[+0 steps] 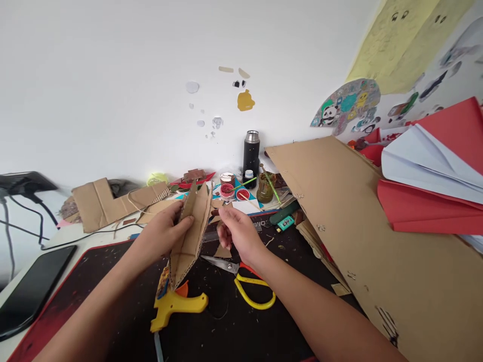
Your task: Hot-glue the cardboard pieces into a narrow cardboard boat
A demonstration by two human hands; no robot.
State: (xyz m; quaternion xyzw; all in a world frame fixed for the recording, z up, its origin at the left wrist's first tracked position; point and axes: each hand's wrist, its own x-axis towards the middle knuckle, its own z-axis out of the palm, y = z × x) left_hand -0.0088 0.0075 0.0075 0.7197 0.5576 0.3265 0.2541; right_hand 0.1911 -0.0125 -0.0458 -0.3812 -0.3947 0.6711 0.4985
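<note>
My left hand (162, 232) grips a folded piece of corrugated cardboard (190, 236), held upright above the dark mat (94, 286). My right hand (239, 232) is close beside it on the right, fingers curled and pinched on a small triangular scrap of cardboard (222, 250). Below the hands lie a yellow glue gun (175, 304) and yellow-handled scissors (245, 281).
A large cardboard sheet (370, 236) leans at the right, with red and white paper (433, 171) stacked behind it. A black flask (251, 151), small jars and paints crowd the back. More cardboard (109, 201) lies at back left. A dark phone (33, 289) and cables sit at far left.
</note>
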